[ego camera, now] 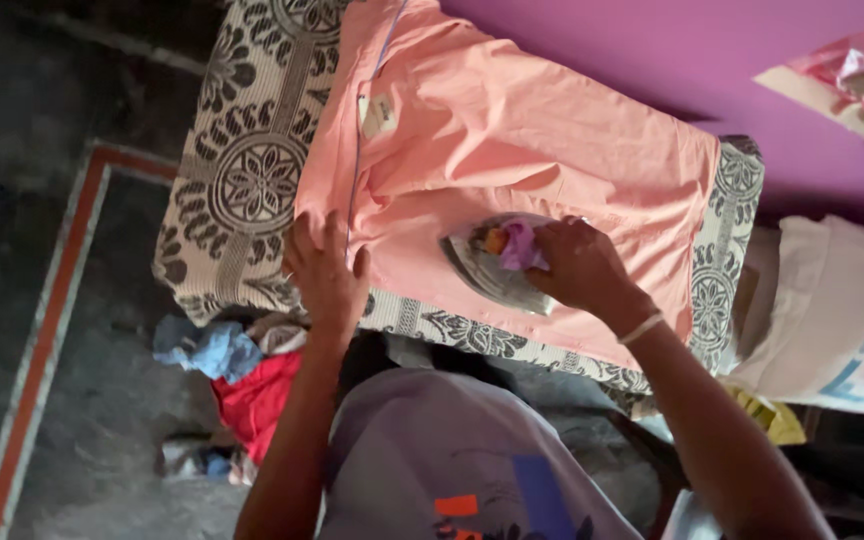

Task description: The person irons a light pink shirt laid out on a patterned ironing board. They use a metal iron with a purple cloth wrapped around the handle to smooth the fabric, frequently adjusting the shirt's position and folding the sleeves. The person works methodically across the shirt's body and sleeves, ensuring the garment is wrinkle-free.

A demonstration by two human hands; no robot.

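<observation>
A peach-pink garment [512, 140] lies spread over a table covered with a cream cloth with dark floral patterns [242, 170]. My right hand [577, 265] grips the handle of a metal iron [487, 270], which rests on the garment near its front edge; a scrap of purple cloth [520, 245] is wrapped around the handle. My left hand [324, 265] lies flat, fingers spread, on the garment's left edge and holds it down. A white tag [378, 115] shows near the garment's collar.
Crumpled clothes, blue [207, 348] and red [257, 395], lie on the dark floor under the table's front. A white sack [832, 310] stands at the right. A purple wall [672, 50] is behind. A red-bordered strip [47, 330] marks the floor at the left.
</observation>
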